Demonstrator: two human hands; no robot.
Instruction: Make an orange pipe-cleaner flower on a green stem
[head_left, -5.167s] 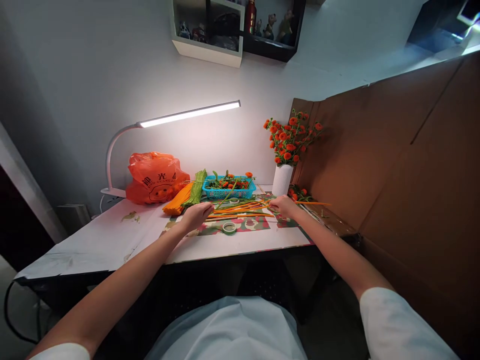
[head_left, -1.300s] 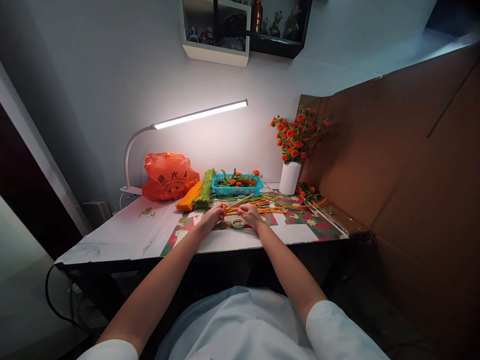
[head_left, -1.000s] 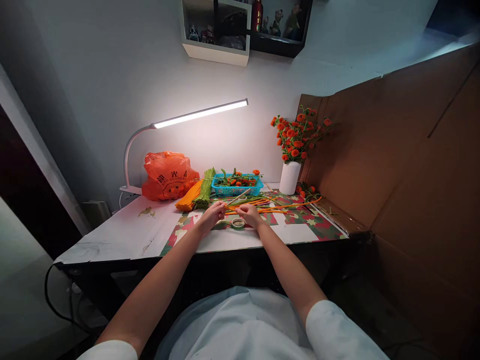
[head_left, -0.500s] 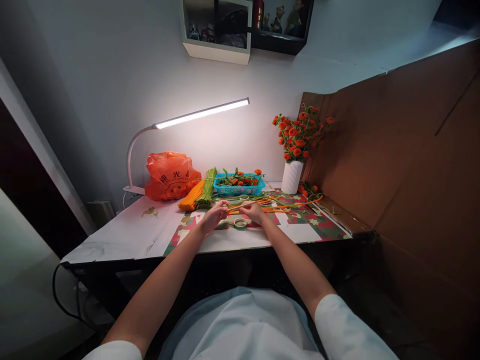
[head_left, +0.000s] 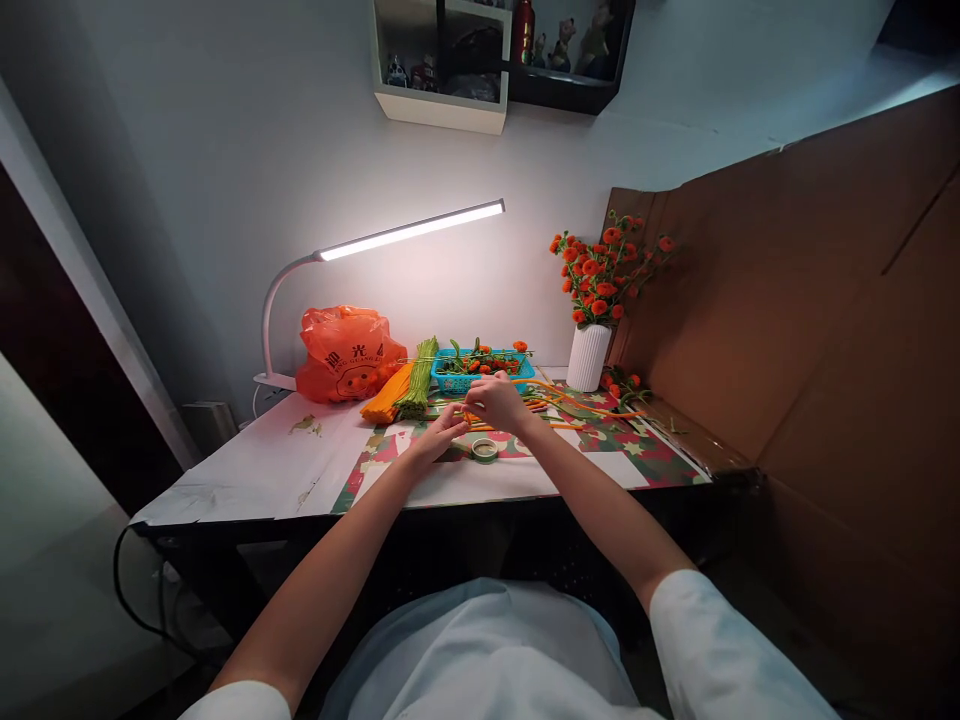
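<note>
Small desk [head_left: 300,470] against a white wall, lit by a bar desk lamp [head_left: 409,229], cardboard panel along its right side. Landmark: the tape roll [head_left: 484,451] lying flat on the patterned mat [head_left: 637,455].

Right hand [head_left: 495,400] is now raised just behind the tape roll, fingers curled around an orange pipe cleaner [head_left: 559,400] whose free end trails off to the right. Half a second ago that hand sat lower, level with the left one; it has lifted and swung over. Left hand [head_left: 441,436] sits just left of the tape roll, fingers pinched on the near end of the same stem, though the pinch itself is too small to see clearly. My read: the right hand is winding or bending the stem around the end that the left hand holds fixed, so shaping is underway.

Behind the tape roll: loose orange and green stems [head_left: 555,412], then a blue basket [head_left: 457,382] of small orange flowers. Left of the basket, bundled orange and green stems [head_left: 405,380] and an orange plastic bag [head_left: 346,350]. Far right of the tape roll, a white vase [head_left: 588,357] of orange flowers.
</note>
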